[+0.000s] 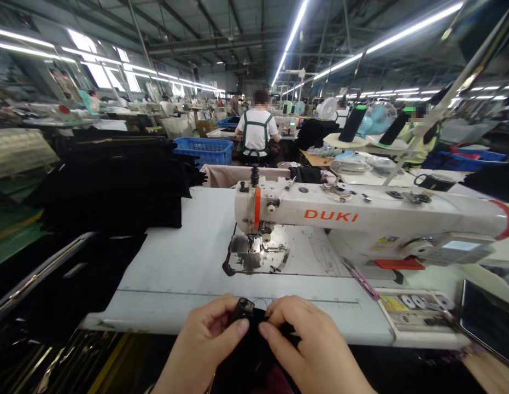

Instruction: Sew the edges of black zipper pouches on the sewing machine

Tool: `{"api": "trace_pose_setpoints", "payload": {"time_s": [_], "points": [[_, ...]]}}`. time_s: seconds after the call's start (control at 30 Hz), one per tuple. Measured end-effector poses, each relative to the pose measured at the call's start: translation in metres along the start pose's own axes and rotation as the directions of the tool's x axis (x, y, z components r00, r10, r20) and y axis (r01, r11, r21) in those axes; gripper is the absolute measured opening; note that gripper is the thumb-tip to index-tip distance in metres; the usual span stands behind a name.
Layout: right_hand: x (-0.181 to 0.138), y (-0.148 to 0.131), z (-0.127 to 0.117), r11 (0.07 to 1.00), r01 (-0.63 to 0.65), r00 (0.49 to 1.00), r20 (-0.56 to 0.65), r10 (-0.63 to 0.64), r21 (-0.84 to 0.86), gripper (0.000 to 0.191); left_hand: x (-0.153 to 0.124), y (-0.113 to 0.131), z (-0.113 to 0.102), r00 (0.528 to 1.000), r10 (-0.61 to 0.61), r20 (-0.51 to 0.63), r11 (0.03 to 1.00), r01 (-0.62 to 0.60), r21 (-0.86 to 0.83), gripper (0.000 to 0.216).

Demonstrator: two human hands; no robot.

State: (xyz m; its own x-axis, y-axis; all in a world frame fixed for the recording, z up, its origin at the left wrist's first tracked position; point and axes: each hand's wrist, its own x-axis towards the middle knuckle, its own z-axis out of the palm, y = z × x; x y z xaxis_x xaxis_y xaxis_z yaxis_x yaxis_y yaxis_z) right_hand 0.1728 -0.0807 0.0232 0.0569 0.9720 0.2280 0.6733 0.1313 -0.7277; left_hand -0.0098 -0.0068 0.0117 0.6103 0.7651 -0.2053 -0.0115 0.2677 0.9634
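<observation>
At the front edge of the sewing table, my left hand pinches a piece of black fabric between thumb and fingers. A folded or rolled dark end of it stands up at those fingertips. Close beside it, my right hand has its thumb and forefinger closed on the same black fabric. The lower part of the fabric hangs toward my lap, dark and hard to make out. Beyond my hands stands a white sewing machine, its needle area lit and nothing visible under the foot.
A pile of black fabric pieces lies on the left. Pink-handled snips, a tray with bobbins and a phone are at the right. A blue basket and a seated person are ahead.
</observation>
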Motion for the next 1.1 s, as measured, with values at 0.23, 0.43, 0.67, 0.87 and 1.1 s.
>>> {"api": "trace_pose_setpoints", "payload": {"time_s": [0.23,0.43,0.67,0.87,1.1], "points": [[0.0,-0.004,-0.003,0.989,-0.025,0.997,0.071,0.015,0.147,0.014,0.003,0.018,-0.017,0.998,-0.048,0.031,0.99,0.043,0.137,0.028],[0.013,0.008,0.018,0.843,0.349,0.842,0.257,-0.474,0.41,0.054,0.038,0.062,-0.061,0.934,-0.225,0.277,0.853,0.051,0.52,0.024],[0.07,0.046,0.084,0.748,0.539,0.841,0.19,-0.507,-0.387,0.024,0.125,0.028,-0.088,0.987,0.137,0.086,0.301,-0.124,0.946,0.008],[0.121,0.073,0.062,0.693,0.565,0.824,0.267,-0.499,-0.448,0.025,0.191,0.013,-0.078,0.906,0.419,0.065,0.126,-0.129,0.984,0.023],[0.105,0.104,0.047,0.718,0.576,0.815,0.208,-0.541,-0.391,0.037,0.173,-0.008,-0.063,0.869,0.42,0.261,0.075,-0.32,0.944,0.021]]}}
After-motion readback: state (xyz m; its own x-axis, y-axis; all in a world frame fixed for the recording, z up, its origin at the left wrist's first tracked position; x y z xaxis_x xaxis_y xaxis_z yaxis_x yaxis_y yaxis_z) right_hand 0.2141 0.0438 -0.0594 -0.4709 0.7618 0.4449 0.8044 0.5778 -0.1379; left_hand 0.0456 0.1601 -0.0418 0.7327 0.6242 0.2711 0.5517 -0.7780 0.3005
